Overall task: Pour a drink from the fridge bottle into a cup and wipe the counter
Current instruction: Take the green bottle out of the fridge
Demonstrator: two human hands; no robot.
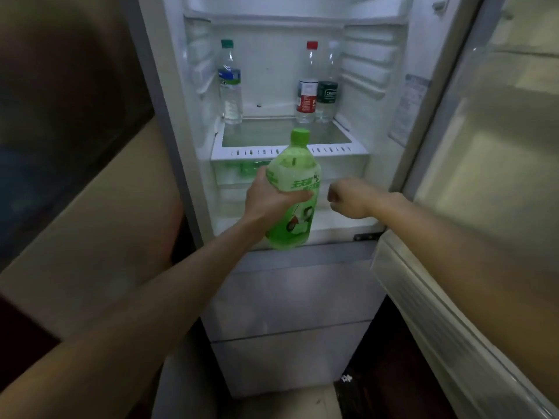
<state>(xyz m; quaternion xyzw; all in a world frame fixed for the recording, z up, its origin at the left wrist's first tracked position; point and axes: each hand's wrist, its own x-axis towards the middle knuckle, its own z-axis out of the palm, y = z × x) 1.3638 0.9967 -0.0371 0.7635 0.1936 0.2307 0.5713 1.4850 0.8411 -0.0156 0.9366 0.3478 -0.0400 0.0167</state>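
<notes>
The large green plastic drink bottle with a green screw cap (292,189) is held upright in front of the open fridge, just near of the white shelf edge (289,153), its base level with the bottom lip of the upper compartment. The left hand (270,196) grips it around the middle, fingers (299,195) wrapped across the label. Just to the right, apart from the bottle, the right hand (348,199) hangs in a loose fist, holding nothing, in front of the fridge's lower interior. On the glass shelf at the far back stand three clear bottles: a green-capped one with a blue label (230,83) at left, and at right a red-capped one with a red label (307,83) touching a dark-labelled one (327,86). The open fridge door (472,182) fills the right side.
</notes>
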